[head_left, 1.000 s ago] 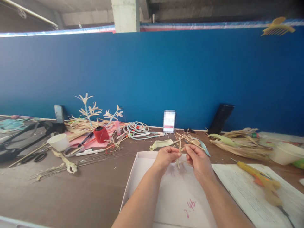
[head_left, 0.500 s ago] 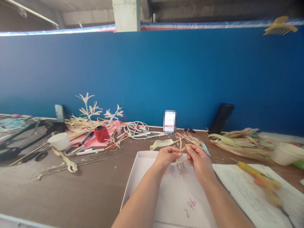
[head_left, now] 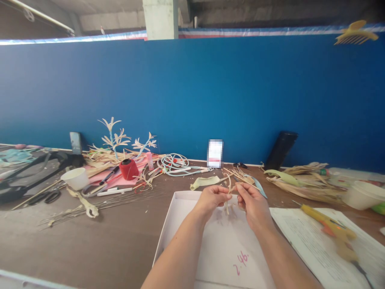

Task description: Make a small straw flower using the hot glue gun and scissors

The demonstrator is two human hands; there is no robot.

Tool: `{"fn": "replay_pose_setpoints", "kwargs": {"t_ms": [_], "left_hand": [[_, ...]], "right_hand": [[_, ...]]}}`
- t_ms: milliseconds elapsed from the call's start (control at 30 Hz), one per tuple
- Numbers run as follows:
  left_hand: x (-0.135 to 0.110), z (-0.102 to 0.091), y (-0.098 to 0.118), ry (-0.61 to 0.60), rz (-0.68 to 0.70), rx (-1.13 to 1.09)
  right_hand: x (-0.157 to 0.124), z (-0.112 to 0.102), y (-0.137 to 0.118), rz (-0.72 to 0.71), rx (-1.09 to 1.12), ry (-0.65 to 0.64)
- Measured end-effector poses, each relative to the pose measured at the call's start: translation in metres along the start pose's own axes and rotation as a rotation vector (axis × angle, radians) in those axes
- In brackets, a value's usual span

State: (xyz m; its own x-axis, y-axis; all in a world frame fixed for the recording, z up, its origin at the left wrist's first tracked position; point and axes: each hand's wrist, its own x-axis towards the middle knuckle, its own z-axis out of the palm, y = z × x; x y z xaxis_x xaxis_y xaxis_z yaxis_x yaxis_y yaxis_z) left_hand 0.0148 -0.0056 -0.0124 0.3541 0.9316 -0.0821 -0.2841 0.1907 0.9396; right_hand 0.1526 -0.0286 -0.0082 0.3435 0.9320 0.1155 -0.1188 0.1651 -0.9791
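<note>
Pale, dry husk strip [head_left: 229, 181] sits between the person's two hands, just above the far part of a white box [head_left: 231, 241]. The left hand [head_left: 214, 197] pinches it between thumb and fingers, so that one end rises above the fingertips and a few thin tails hang below them. The right hand [head_left: 252, 201] is just beside, thumb and forefinger closed on a side end of the same strip; its other fingers are curled in. Part of the strip is hidden by the fingers.

Pink handwriting [head_left: 241, 263] marks the box between the forearms. Beyond the hands, a pale green husk piece [head_left: 205, 182] lies on the brown counter [head_left: 120, 249], with thin sticks [head_left: 240, 176] just to its right. Farther back, a phone [head_left: 214, 153] leans upright against a blue partition [head_left: 192, 96], its screen blurred.

To the right of the box, a yellow glue gun [head_left: 327, 222] lies on a printed sheet [head_left: 296, 233], and dry husks [head_left: 313, 188] are heaped behind it. Well to the left stand a red spool [head_left: 129, 170] and a white cup [head_left: 75, 180], with scissors [head_left: 45, 197] near the cup.
</note>
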Motion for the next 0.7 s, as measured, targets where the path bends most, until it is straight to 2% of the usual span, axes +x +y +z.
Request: {"fn": "replay_pose_setpoints", "kwargs": {"t_ms": [700], "left_hand": [[0.0003, 0.0004, 0.0001, 0.009, 0.009, -0.012]], "right_hand": [[0.0004, 0.0016, 0.0009, -0.01, 0.01, 0.014]]}}
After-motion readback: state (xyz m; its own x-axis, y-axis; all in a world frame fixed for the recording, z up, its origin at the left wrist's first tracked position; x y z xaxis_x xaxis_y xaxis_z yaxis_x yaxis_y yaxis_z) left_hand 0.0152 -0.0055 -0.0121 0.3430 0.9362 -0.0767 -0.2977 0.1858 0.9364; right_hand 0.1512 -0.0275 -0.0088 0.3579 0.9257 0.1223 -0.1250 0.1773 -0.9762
